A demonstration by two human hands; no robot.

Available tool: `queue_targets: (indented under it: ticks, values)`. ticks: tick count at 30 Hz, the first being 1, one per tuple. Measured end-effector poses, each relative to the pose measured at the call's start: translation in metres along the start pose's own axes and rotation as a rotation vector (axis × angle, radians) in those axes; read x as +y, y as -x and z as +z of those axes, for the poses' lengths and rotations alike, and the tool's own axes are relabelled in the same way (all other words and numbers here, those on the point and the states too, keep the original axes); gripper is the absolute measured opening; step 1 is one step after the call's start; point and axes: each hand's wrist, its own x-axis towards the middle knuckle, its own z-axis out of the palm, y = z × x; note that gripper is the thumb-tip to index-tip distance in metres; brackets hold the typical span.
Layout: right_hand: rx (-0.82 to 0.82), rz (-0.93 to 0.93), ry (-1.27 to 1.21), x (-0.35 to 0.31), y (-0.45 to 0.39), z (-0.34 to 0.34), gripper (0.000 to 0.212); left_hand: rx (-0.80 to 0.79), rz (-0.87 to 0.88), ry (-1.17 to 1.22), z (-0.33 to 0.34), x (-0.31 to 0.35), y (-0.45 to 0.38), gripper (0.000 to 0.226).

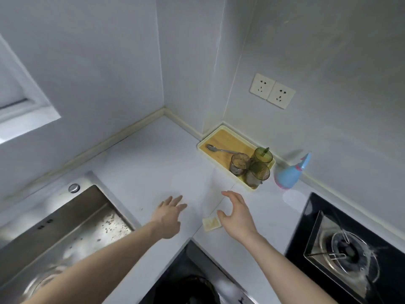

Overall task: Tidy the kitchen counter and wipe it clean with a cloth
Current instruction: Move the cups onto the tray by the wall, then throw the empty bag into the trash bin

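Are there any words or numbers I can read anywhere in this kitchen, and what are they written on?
No readable words or numbers anywhere.
Blue spray bottle: no label showing.
Small yellowish packet on the counter: any print is too blurred to read.
Wall sockets: only plug holes, no writing visible.
Cups in the tray: plain.

Three cups (260,155), one spoon (219,149), one tray (223,137), one spray bottle (290,173), two sockets (272,91), one sink (65,227).

Single head-worn wide-angle view, looking steeply down and forward into white desk (153,163) corner. Sink (65,227) near left, stove (350,249) near right, walls far. Close range; edges bowed.
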Motion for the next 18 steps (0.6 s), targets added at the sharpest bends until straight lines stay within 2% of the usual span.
queue_targets:
  ticks: [3,8,18]
  values:
    - [-0.114,-0.044,-0.018,0.003,0.035,0.022,0.053,0.164,-0.021,0.114,0.019,0.009,0.073,0.063]
    - [-0.289,-0.197,0.013,0.007,0.087,0.049,0.052,0.328,-0.193,0.228,0.074,0.017,0.19,0.058]
    - [-0.587,-0.415,0.096,-0.04,0.197,0.111,0.055,0.467,-0.581,0.421,0.154,0.015,0.384,0.061]
